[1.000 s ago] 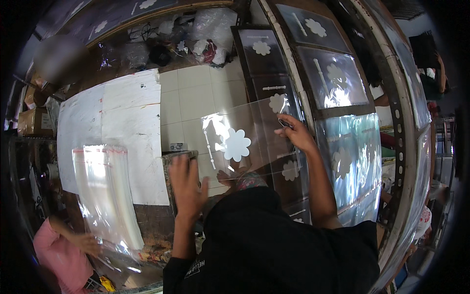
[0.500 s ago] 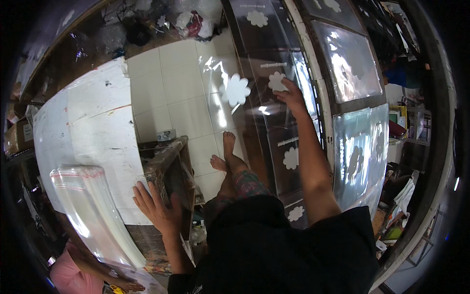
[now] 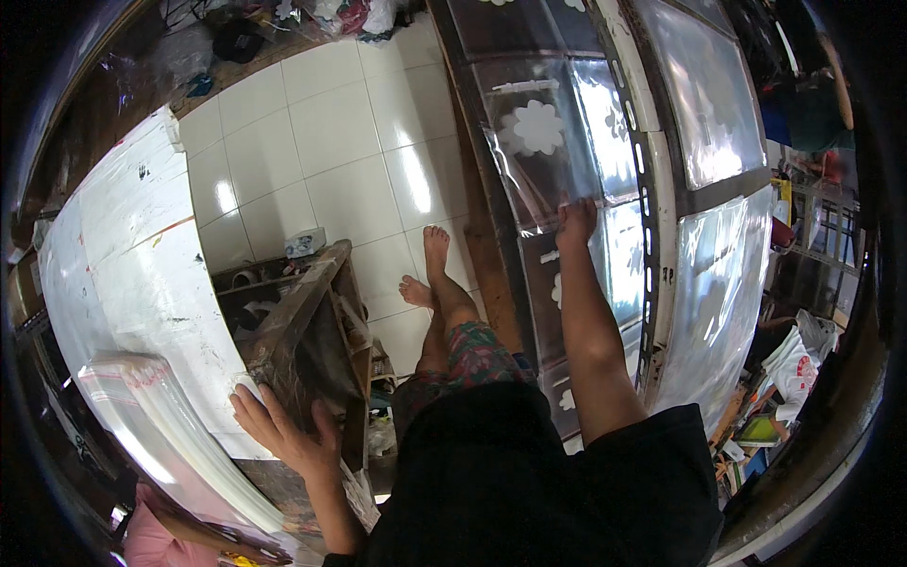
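Observation:
My right hand point(image 3: 577, 227) is over the dark table point(image 3: 543, 312) on the right, its fingers curled at the near edge of a clear plastic sheet point(image 3: 529, 189) with a white flower shape. More clear sheets with white flowers lie beneath and around it. My left hand point(image 3: 288, 435) hovers with fingers spread, holding nothing, by the corner of a white board point(image 3: 142, 255) and a worn wooden frame point(image 3: 298, 312). Left of that hand lies a stack of clear plastic bags point(image 3: 179, 435) on the board.
A slotted pale rail point(image 3: 652, 189) runs along the table, with more clear sheets point(image 3: 713, 283) beyond it. At the lower left, a co-worker in a pink top point(image 3: 165, 534) reaches toward the bags. My bare feet point(image 3: 435, 255) rest on the tiled floor point(image 3: 331, 123).
The flowered sheet that hung over the floor now lies over the table. My right hand has drawn nearer and curled its fingers; my left hand moved slightly left and nearer.

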The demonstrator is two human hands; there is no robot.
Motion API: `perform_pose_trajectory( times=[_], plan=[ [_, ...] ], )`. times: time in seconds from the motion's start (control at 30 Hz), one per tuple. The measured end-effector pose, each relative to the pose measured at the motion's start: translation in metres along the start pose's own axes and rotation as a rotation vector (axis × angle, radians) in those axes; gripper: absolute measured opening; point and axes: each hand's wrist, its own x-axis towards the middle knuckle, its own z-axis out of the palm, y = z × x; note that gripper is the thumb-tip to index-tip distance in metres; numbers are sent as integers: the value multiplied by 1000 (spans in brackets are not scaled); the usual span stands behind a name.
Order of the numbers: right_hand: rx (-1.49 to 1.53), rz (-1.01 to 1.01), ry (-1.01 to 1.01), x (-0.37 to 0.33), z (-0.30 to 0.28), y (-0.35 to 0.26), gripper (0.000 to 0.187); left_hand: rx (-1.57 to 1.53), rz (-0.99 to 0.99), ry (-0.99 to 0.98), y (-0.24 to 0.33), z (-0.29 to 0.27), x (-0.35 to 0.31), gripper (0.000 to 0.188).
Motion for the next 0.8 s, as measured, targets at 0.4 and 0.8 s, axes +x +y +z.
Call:
perform_pose_trajectory(
  times=[0.4,0.8],
  plan=[
    [40,111,47,55,-36,40,63,18,-8,-36,-1,-1,-1,69],
    [59,37,-28,61,-25,35,62,50,-24,-57,1,-1,-3,70]
  ],
)
